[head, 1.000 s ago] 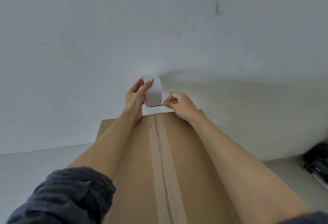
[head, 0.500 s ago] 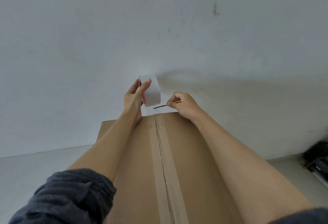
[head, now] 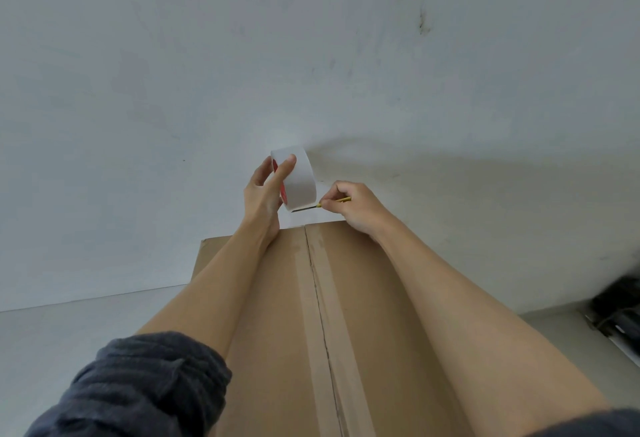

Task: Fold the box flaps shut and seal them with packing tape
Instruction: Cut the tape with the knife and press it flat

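A brown cardboard box (head: 270,315) lies under my forearms, its top flaps folded shut and a strip of clear tape (head: 322,298) running along the centre seam. Beyond the far edge my left hand (head: 265,194) grips a white tape roll (head: 299,178) with a red core, held upright above the box. My right hand (head: 356,206) pinches a small yellow-handled cutter (head: 322,204), whose blade tip touches the tape just below the roll.
A white wall (head: 311,55) rises right behind the box. The pale floor (head: 69,325) shows at the left. A dark object (head: 620,308) sits at the right edge beside the wall.
The blade has gone from touching the roll's underside to pulled slightly away and back to it again. My left hand has kept hold of the roll; the box stayed still.
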Available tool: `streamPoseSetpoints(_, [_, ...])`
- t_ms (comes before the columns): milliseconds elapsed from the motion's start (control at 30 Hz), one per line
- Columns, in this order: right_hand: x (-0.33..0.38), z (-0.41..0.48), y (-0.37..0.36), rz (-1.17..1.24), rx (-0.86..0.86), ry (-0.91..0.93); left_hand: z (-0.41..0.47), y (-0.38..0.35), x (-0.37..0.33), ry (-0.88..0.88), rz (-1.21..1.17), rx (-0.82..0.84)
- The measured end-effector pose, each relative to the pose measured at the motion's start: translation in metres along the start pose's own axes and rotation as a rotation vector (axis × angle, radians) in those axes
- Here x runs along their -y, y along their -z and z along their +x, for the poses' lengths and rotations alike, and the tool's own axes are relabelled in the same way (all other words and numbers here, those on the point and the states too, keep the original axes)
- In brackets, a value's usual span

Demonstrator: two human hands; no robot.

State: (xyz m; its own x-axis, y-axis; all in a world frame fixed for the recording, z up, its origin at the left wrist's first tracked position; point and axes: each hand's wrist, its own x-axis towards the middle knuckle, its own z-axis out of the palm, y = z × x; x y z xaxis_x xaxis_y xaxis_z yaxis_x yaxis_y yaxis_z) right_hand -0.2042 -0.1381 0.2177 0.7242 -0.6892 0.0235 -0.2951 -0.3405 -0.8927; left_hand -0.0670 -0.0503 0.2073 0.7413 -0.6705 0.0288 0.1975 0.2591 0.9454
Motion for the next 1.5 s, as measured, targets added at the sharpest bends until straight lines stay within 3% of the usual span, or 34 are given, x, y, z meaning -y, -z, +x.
streamPoseSetpoints(500, [-0.007, 0.011, -0.014, -0.211, -0.067, -0.032, 0.008, -0.001, 0.003, 0.022, -0.036, -0.085])
streamPoseSetpoints(767, [-0.008, 0.012, -0.005, -0.109, -0.092, 0.002, 0.010, 0.000, 0.003, 0.024, -0.059, -0.155])
streamPoseSetpoints(1033, [-0.013, -0.015, 0.024, 0.046, -0.495, -0.035, -0.002, -0.007, -0.018, -0.056, 0.072, -0.185])
streamPoseSetpoints(1167, [-0.016, -0.049, 0.050, 0.196, -0.536, -0.124, -0.035, -0.034, -0.044, -0.055, 0.145, -0.109])
streamPoseSetpoints(1300, [-0.020, -0.105, 0.082, 0.305, -0.515, -0.166, -0.096, -0.078, -0.057, -0.176, 0.330, 0.059])
streamPoseSetpoints(1500, [-0.051, -0.226, 0.143, 0.372, -0.551, -0.208, -0.216, -0.166, -0.030, -0.277, 0.551, 0.220])
